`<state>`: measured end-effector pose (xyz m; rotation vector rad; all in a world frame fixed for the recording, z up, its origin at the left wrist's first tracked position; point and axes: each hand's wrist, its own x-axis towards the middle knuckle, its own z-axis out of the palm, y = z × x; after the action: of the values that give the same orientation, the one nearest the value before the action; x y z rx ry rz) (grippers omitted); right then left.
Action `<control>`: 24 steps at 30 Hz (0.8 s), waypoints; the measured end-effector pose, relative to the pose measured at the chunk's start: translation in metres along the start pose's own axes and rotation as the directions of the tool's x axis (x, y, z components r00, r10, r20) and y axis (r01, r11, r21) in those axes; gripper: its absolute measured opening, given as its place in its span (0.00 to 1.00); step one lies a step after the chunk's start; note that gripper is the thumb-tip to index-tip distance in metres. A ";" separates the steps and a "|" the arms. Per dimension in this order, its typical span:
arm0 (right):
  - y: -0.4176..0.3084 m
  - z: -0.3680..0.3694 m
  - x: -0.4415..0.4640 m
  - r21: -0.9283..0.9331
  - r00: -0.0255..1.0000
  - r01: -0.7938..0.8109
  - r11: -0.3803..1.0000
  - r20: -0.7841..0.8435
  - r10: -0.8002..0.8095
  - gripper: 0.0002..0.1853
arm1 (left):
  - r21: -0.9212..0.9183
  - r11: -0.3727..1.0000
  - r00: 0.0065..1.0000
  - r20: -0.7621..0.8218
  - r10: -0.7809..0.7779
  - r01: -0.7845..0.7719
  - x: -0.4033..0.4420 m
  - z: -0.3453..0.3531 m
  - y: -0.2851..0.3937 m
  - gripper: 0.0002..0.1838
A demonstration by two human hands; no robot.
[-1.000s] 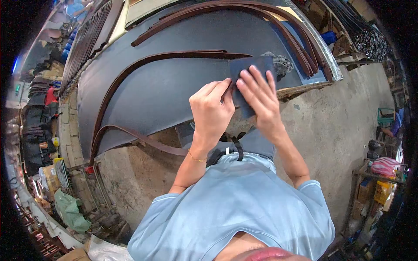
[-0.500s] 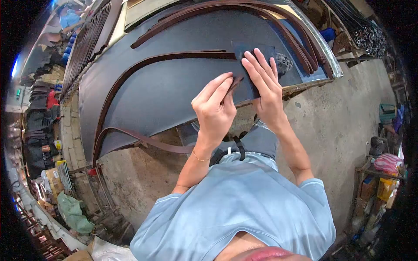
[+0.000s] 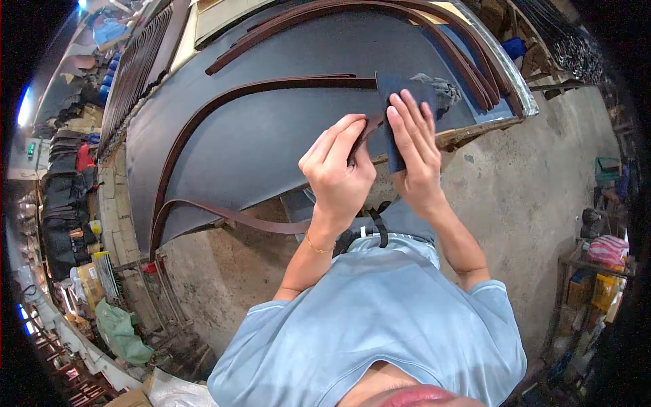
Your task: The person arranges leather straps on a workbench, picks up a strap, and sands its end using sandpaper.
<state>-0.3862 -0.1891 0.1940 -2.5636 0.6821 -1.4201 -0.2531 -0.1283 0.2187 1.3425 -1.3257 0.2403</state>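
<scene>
a: head view, go. left hand?
b: left hand (image 3: 339, 166) pinching a brown strap end (image 3: 369, 129), over the table's (image 3: 264, 142) near edge.
a: right?
b: right hand (image 3: 417, 152) flat, fingers straight, against a dark blue sheet (image 3: 386, 95), also over that edge. hands apart.
a: others?
b: long brown strap (image 3: 305, 83) curving round the table's left part, strap bundle (image 3: 475, 85) arching along its far side, crumpled grey cloth (image 3: 445, 93) near its right end.
</scene>
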 end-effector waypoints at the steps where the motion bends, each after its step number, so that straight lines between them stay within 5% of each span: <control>1: -0.005 0.001 -0.002 0.070 1.000 -0.027 0.997 0.003 0.027 0.30 | -0.004 1.000 1.000 0.005 0.001 -0.001 -0.002 0.000 -0.001 0.12; 6: -0.008 0.001 -0.006 0.016 0.987 0.126 0.992 0.103 -0.127 0.26 | 0.026 0.997 0.997 0.024 -0.070 0.070 -0.006 0.000 -0.010 0.12; 9: 0.006 0.003 0.004 0.046 1.000 -0.009 0.999 0.011 0.009 0.29 | -0.017 0.997 0.997 0.023 -0.071 0.071 -0.003 -0.003 -0.006 0.10; 14: 0.020 0.004 -0.005 0.069 0.993 0.119 0.991 0.007 -0.119 0.34 | -0.023 0.999 0.998 0.055 -0.026 0.027 0.004 -0.018 -0.009 0.09; 16: 0.038 -0.001 0.003 -0.058 0.992 0.044 0.997 0.121 -0.036 0.36 | -0.034 0.999 0.998 0.069 -0.001 0.003 -0.002 -0.016 -0.008 0.08; 20: 0.060 0.007 -0.012 0.301 0.935 -0.293 0.908 -0.108 0.338 0.37 | -0.234 0.962 0.987 0.105 -0.119 0.140 -0.004 -0.015 0.002 0.07; 21: 0.057 0.008 -0.019 0.305 0.935 -0.295 0.906 -0.103 0.339 0.37 | -0.316 0.889 0.941 0.176 -0.288 0.331 -0.005 -0.017 0.007 0.08; 22: 0.045 0.007 -0.022 0.508 0.844 -0.438 0.742 -0.052 0.534 0.35 | -0.379 0.774 0.861 0.264 -0.435 0.508 -0.005 -0.019 0.010 0.09; 23: 0.035 0.005 -0.026 0.673 0.718 -0.533 0.513 0.040 0.695 0.33 | -0.409 0.774 0.873 0.293 -0.389 0.483 -0.006 -0.018 0.009 0.11; 24: 0.030 0.003 -0.030 0.674 0.710 -0.537 0.507 0.037 0.703 0.33 | -0.405 0.774 0.870 0.305 -0.388 0.487 -0.006 -0.019 0.006 0.11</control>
<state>-0.4073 -0.2028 0.1595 -1.3830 0.8468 -1.3644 -0.2500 -0.1080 0.2231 1.2285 -1.0935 -0.5352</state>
